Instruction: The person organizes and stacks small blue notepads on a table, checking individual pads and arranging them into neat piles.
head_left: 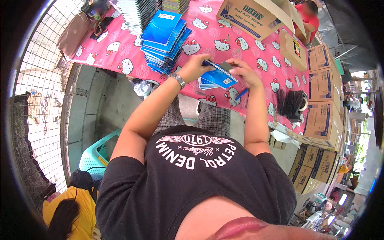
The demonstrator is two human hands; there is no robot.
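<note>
A small blue spiral notebook (221, 75) is held over the near edge of the table. My left hand (194, 69) is closed on the left end of its coil binding. My right hand (245, 73) has its fingers closed at the right end of the coil, beside a dark grey flap (227, 67). Under the notebook, white page edges and another blue cover (207, 85) show in part. Just below my right hand lies a blue pen (241, 94). To the left of my left hand rises an uneven stack of blue spiral notebooks (162, 29).
The table has a pink patterned cloth (208, 44). Taller notebook stacks (138, 16) stand behind. An opened carton (250, 18) and a flat brown box (293, 50) sit at the far right. Black coils (289, 103) lie near the right edge, beside stacked cartons (320, 120). Two people are nearby.
</note>
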